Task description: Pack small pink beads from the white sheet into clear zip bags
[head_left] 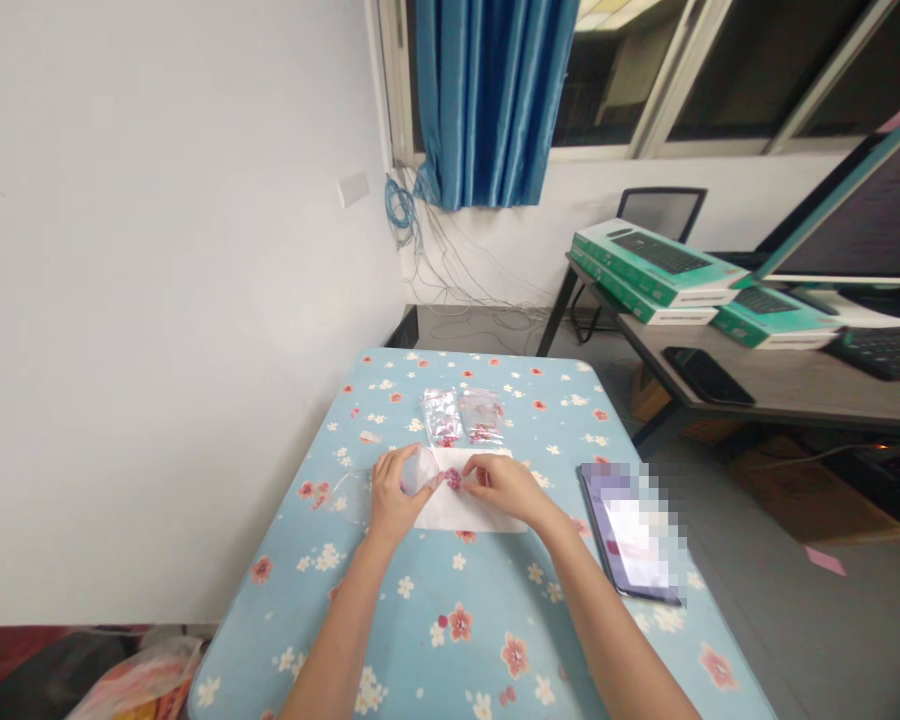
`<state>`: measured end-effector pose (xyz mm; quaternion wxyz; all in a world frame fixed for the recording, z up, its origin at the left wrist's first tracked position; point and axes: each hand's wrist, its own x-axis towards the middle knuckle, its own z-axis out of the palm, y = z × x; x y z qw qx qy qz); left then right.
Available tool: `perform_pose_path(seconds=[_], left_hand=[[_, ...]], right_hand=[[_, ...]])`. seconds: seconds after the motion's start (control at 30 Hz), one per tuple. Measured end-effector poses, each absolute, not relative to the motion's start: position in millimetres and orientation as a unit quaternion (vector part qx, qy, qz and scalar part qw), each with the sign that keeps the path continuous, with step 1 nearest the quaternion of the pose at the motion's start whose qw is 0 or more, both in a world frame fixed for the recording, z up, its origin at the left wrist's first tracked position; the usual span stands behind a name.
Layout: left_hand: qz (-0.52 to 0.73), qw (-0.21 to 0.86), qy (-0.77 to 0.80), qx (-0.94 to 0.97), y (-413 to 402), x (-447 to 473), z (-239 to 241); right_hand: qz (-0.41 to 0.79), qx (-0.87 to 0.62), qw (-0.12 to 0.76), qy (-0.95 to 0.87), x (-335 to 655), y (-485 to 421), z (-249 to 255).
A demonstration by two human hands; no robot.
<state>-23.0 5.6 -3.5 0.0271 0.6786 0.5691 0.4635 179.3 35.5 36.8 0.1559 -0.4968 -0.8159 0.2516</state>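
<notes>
A small cluster of dark pink beads (454, 478) lies on a white sheet of paper (480, 515) in the middle of the table. My left hand (396, 492) rests over the paper's left end, its thumb stretched to the beads and the other fingers apart. A clear, faintly purple thing (408, 482) shows between that thumb and fingers; its kind is unclear. From the right, my right hand (504, 487) reaches in, thumb and forefinger bent together at the beads' edge. Just beyond the paper lie two clear plastic bags, a left bag (442, 414) and a right bag (483, 416), both with pinkish beads inside.
A blue flowered cloth (420, 610) covers the table. Near its right edge lies a tablet (622, 535), partly blurred out. The white wall (157, 300) runs along the left. At right, a desk (780, 385) bears keyboard boxes (660, 262), a phone (709, 375) and a monitor (862, 200).
</notes>
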Motion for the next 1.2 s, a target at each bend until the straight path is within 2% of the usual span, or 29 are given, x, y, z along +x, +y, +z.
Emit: perform_pose_path(seconds=[0.2,0.5,0.77,0.97,1.2], left_hand=[[0.464,0.029,0.567,0.68,6,-23,-4],[0.459,0.031,0.568,0.683,5,-23,-4],[0.453,0.034,0.565,0.689,5,-23,-3],[0.436,0.024,0.553,0.709,3,-22,-5],[0.405,0.035,0.546,0.733,0,-21,-6]], right_hand=[[0.195,-0.511,0.11,-0.83,170,32,28],[0.176,-0.521,0.107,-0.828,163,30,28],[0.257,-0.518,0.214,-0.787,175,34,45],[0.324,-0.456,0.311,-0.768,169,28,56],[0.347,-0.422,0.31,-0.778,155,21,56]])
